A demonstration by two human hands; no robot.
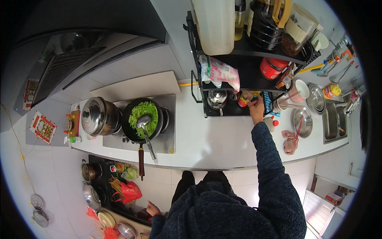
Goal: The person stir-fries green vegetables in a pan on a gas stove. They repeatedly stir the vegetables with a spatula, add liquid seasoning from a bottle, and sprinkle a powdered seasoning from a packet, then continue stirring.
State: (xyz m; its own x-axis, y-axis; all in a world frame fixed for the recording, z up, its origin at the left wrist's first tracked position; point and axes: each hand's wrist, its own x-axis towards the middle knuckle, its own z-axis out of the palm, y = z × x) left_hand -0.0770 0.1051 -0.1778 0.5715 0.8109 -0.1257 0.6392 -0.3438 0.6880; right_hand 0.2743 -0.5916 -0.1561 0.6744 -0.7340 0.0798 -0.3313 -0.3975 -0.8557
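My right hand point(256, 108) reaches into the lowest shelf of a black rack point(223, 112). Its fingers are closed at a cluster of small containers there; what they grip is partly hidden. Beside the fingertips stands a small jar with a red and yellow label point(242, 102). A shiny lidded pot point(217, 98) sits to the left on the same shelf. Low at my left side, away from the counter, my left hand point(153, 208) hangs loosely open and holds nothing. On the stove, a black wok point(127, 129) contains chopped green vegetables point(149, 109) with a metal ladle point(144, 121) resting in them.
A large steel pot point(95, 115) stands left of the wok, whose handle point(141, 161) juts past the counter edge. Bottles and bags fill the upper shelves. Right of my arm are a steel basin point(296, 119), a pink cloth point(290, 144) and the sink point(332, 119).
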